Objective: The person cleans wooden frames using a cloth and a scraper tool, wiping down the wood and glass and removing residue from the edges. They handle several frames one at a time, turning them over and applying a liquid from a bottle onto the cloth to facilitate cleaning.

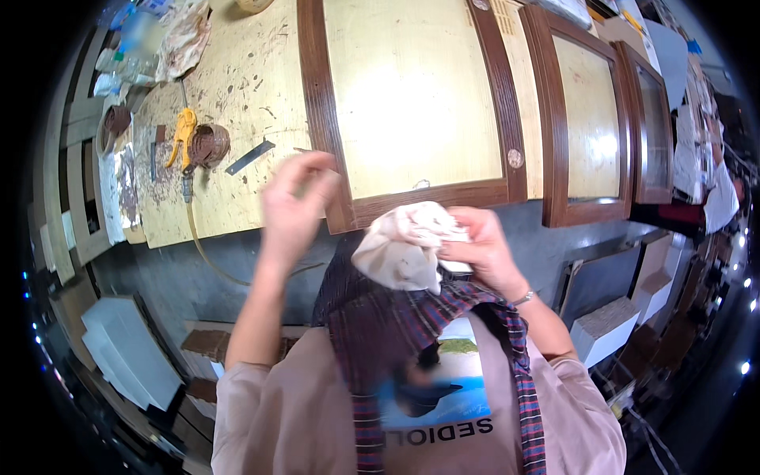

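Note:
A crumpled white cloth (405,247) hangs in front of my body, close to the near edge of a brown wooden frame with a glass-like panel (431,192). My right hand (483,247) grips the cloth at its right side between thumb and fingers. My left hand (297,198) is raised just left of the frame's near left corner, slightly blurred, with thumb and forefinger apart. No object shows between them. By its fingertips lies a small dark strip on the tabletop, partly hidden.
On the stained worktable (253,71) lie a yellow air blow gun (184,138) with a hose, a brown-smeared can (210,145) and a dark flat blade (250,157). Plastic bottles (134,67) stand far left. More framed panels (584,119) lie to the right; another person (720,198) is beyond.

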{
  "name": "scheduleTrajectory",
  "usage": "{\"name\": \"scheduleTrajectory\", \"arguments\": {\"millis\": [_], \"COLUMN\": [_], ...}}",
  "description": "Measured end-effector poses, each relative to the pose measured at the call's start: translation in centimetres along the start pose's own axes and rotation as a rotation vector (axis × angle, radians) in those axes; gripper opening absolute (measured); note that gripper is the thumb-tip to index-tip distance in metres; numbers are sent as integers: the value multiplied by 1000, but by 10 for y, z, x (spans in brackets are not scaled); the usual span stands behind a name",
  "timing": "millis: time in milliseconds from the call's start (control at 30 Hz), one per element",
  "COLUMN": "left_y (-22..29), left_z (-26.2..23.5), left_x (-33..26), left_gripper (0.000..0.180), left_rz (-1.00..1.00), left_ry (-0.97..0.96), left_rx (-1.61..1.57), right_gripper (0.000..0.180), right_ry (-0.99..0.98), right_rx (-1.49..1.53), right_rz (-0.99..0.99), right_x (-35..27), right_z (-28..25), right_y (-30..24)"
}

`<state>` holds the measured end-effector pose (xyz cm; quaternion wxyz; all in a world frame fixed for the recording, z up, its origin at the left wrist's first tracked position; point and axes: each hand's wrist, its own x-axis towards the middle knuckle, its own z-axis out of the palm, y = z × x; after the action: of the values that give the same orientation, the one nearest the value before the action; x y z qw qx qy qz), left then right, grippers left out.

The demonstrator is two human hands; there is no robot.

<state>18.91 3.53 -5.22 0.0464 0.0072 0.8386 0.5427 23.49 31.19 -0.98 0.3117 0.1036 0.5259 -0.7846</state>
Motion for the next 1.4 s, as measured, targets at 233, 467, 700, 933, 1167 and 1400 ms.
{"name": "scheduleTrajectory", "arguments": {"millis": [233,467,700,933,1167,1400], "left_y": [-88,-98,-86,-74,-77,-82], "left_z": [-71,-79,-81,-78,-89,-91], "left_x": [25,38,41,30,41,37], "left_gripper": [28,15,13,24,28,29], "left_rz": [195,91,177,59,94,251], "left_ry": [201,119,-56,-86,-201,-348], "left_rx": [880,879,964,818,775,714], "right_gripper": [41,27,57,61,62,61], "right_ry": [524,806,820,926,946,978], "right_rx": [-238,-1196,-1365,-1636,-1678,-1702], "right_rz": [-580,-852,-661,-664,-599,-617], "right_x": [-86,-18,92,117,117,118], "right_z": [6,-64,-121,-138,-134,-129], "right_y": [-35,-69,-17,28,26,26]}}
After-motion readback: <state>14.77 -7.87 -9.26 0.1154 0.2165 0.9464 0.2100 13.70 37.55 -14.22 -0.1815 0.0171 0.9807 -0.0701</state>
